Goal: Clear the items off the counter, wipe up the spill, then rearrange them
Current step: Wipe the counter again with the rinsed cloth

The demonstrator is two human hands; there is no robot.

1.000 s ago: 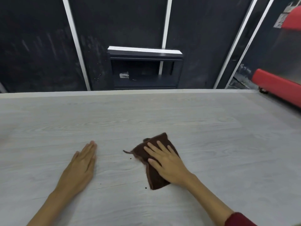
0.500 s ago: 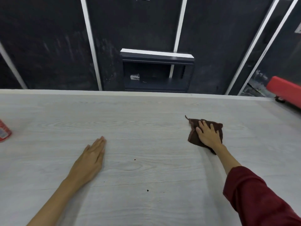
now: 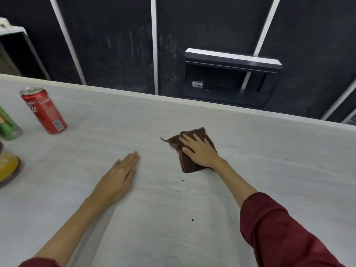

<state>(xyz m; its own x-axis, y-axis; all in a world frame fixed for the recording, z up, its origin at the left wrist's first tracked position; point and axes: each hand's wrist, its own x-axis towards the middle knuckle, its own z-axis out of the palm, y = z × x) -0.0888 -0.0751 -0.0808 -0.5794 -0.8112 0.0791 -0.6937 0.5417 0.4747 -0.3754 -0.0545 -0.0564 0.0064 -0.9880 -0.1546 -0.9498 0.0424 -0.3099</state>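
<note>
We press our right hand (image 3: 200, 153) flat, fingers spread, on the brown cloth (image 3: 189, 150) mid-counter (image 3: 269, 151), back from nearer the far edge half a second ago, while our left hand (image 3: 119, 178) stays flat, holding nothing.

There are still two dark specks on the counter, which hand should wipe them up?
The right hand. It already presses the cloth flat, just beyond the nearer speck. The left hand rests bare on the counter.

Drinks counter (image 3: 250, 132) (cans (image 3: 44, 110), dark panels)
</note>
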